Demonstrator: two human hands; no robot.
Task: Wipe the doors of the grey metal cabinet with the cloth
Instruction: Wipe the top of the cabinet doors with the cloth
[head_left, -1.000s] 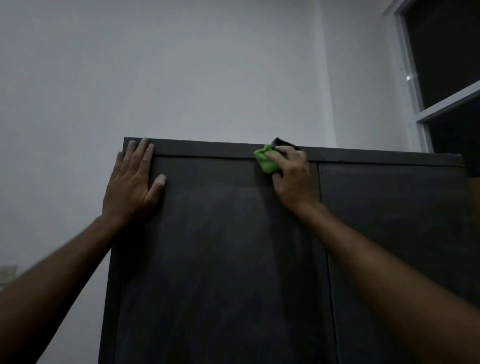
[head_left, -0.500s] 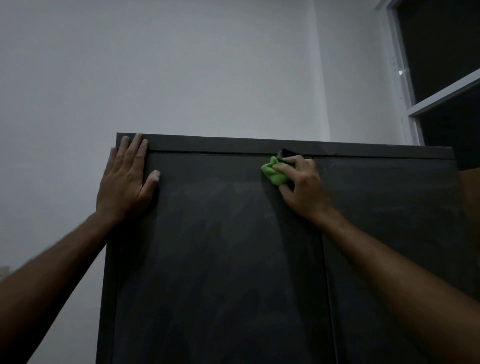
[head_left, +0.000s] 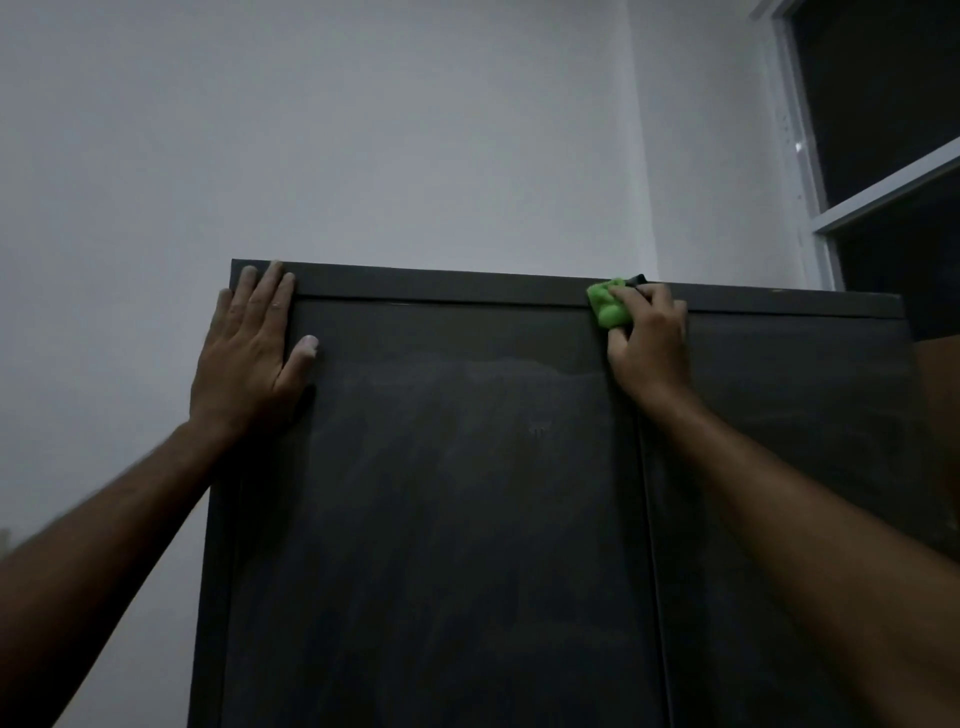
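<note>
Dim room, pale wall (head_left: 363, 130) behind a tall grey cabinet (head_left: 441, 519). Left hand (head_left: 249, 353) lies flat on the upper left corner of the left door (head_left: 431, 493), fingers straight and reaching onto the top rail, thumb spread; it holds nothing. Right hand (head_left: 647, 343) has its fingers curled round a bunched green cloth (head_left: 608, 309), pressed at the top of the seam between the left door and the right door (head_left: 779, 467), against the top rail. Dark window (head_left: 883, 104) at the far right.
</note>
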